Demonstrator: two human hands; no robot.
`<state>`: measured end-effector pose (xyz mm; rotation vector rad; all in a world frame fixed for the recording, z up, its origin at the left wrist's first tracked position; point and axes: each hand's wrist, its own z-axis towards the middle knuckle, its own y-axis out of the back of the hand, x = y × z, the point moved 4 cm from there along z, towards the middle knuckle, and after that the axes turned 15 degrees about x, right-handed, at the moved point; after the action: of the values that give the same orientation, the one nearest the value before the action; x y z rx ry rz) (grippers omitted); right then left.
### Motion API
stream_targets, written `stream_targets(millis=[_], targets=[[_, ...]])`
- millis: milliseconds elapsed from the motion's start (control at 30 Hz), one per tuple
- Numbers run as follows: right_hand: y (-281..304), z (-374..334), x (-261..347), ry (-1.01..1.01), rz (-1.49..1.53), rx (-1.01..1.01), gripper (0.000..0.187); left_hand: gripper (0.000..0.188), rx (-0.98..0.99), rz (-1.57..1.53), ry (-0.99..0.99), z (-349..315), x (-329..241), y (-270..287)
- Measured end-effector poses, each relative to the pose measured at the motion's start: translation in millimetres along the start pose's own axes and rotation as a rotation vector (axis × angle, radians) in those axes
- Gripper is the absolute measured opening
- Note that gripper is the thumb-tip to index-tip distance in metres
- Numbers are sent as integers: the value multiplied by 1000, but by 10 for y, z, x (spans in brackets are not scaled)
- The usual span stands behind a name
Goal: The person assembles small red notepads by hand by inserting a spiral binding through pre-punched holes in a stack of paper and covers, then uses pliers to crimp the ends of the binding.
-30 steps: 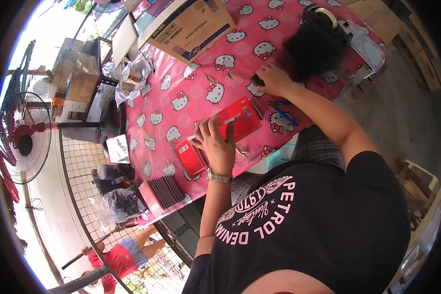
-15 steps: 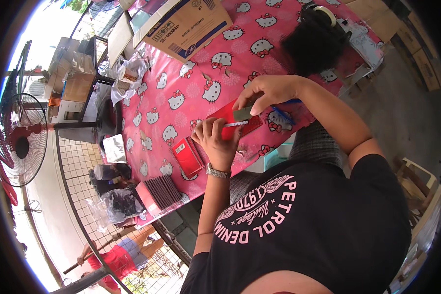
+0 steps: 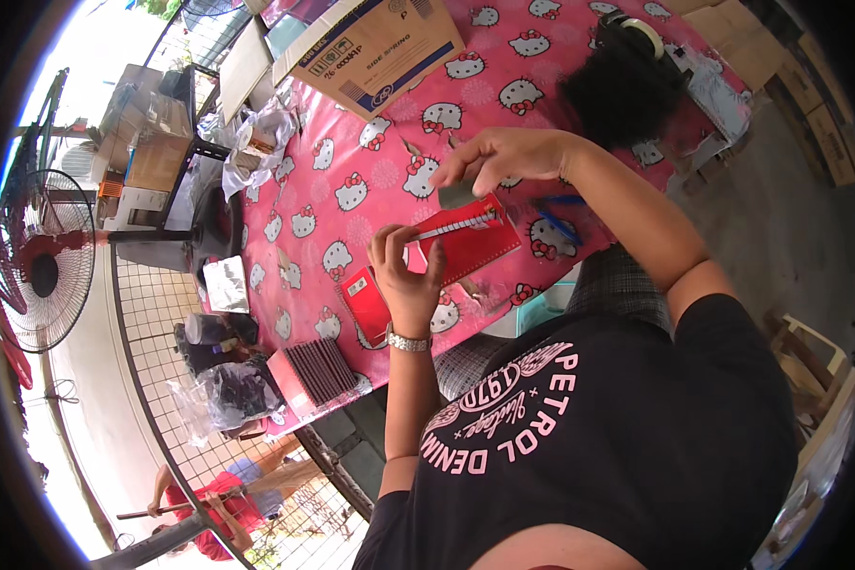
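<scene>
A red notebook or cover (image 3: 475,249) with small holes along its near edge lies on the table in front of me. Across it runs a narrow white strip (image 3: 456,225) with dark cross marks. My left hand (image 3: 407,280) has its fingers and thumb curled around the strip's left end; the exact grip is partly hidden. Above the far side of the red cover, my right hand (image 3: 503,163) pinches a small flat dark grey-green piece (image 3: 458,194). Beside my left hand lies a smaller red notebook (image 3: 363,296).
Blue pens (image 3: 560,220) lie right of the red cover. A stack of dark-edged notebooks (image 3: 315,372) sits at the table's left corner. Further back are a cardboard box (image 3: 380,59) and a black bristly bundle (image 3: 617,90). A fan (image 3: 43,275) stands left; a person in red (image 3: 223,508) holds a pole.
My right hand has lifted the flat piece away from the strip, up and left. My left hand has shifted slightly left and down, and more of the strip and red cover shows.
</scene>
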<state>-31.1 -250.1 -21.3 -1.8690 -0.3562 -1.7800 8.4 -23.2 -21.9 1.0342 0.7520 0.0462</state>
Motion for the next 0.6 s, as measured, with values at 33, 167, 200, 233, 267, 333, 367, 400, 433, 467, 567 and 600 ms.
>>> stream_targets(millis=[33, 167, 200, 233, 267, 333, 367, 400, 433, 467, 567, 600], targets=[[-69, 34, 32, 181, 288, 183, 42, 28, 26, -14, 46, -27, 50, 27], [48, 187, -57, -97, -374, 108, 43, 23, 83, -110, 62, -19, 150, 4], [14, 196, -70, 8, -131, 164, 43, 23, 95, -134, 52, -16, 172, -3], [-43, 200, -68, 108, 116, 223, 43, 22, 125, -176, 75, -35, 167, 9], [-77, 197, -52, 207, 363, 278, 43, 22, 127, -211, 71, -27, 180, 1], [-19, 278, -39, -10, -224, 154, 41, 22, 132, -278, 57, 11, 215, -17], [14, 298, -19, -119, -517, 85, 40, 23, 143, -340, 70, -7, 259, -24], [-40, 295, -7, 5, -207, 150, 41, 23, 153, -403, 84, -42, 318, -36], [-104, 285, -12, 123, 104, 214, 41, 24, 160, -469, 100, -59, 336, -53], [-137, 277, -12, 240, 415, 275, 41, 25, 149, -498, 86, -49, 340, -72], [-66, 340, -27, -2, -275, 151, 39, 27, 142, -521, 69, -19, 346, -82], [-58, 347, -6, -66, -544, 81, 38, 28, 154, -491, 80, -46, 346, -64]])
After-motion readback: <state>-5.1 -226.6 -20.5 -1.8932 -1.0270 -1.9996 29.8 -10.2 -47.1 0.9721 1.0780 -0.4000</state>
